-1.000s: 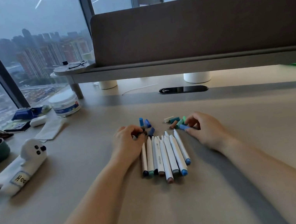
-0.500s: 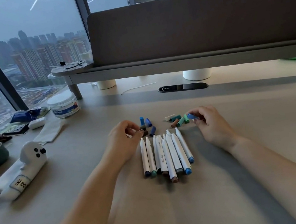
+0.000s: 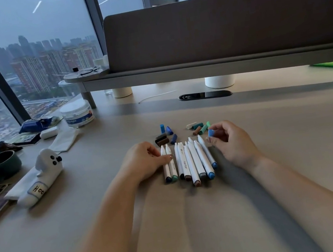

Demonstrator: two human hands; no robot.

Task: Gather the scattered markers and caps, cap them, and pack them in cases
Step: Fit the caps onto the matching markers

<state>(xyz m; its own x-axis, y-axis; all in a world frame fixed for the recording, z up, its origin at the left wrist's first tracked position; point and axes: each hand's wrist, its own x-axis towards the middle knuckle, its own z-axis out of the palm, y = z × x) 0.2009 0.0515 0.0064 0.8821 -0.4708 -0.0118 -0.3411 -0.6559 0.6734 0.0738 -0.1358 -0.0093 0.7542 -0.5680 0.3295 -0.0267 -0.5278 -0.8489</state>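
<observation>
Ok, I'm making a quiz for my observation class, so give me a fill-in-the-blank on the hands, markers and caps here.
1. The right hand pinches a light ___ cap.
2. The left hand rests on the markers at the row's ___ end.
3. A bright green object lies under the shelf at the far ___.
Missing words: blue; left; right.
</observation>
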